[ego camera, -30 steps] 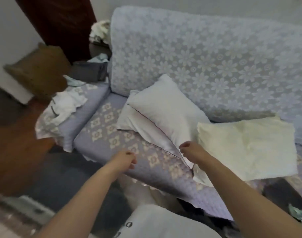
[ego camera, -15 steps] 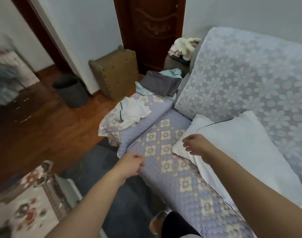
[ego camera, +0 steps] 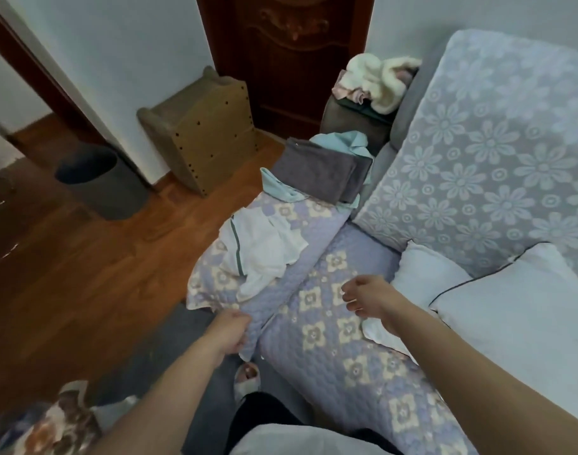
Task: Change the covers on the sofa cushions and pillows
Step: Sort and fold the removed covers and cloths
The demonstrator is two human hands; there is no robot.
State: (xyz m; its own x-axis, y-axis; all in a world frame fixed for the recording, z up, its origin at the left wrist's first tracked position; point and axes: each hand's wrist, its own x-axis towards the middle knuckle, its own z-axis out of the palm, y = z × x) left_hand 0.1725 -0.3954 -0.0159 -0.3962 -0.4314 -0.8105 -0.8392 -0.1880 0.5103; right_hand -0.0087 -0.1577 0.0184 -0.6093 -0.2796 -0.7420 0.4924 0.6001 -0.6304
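At the sofa's end, the left hand (ego camera: 230,330) pinches the quilted cover's (ego camera: 274,290) front edge while the right hand (ego camera: 363,295) hovers loosely curled, empty; stripping it seems underway, and pulling it free comes next.

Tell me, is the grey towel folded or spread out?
Folded. The grey towel lies in a neat thick stack of layers on the sofa's end.

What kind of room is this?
Most likely a home living room: a sofa in quilted lilac covers with white pillows, a wooden floor, a carved wooden door, and laundry on the sofa arm.
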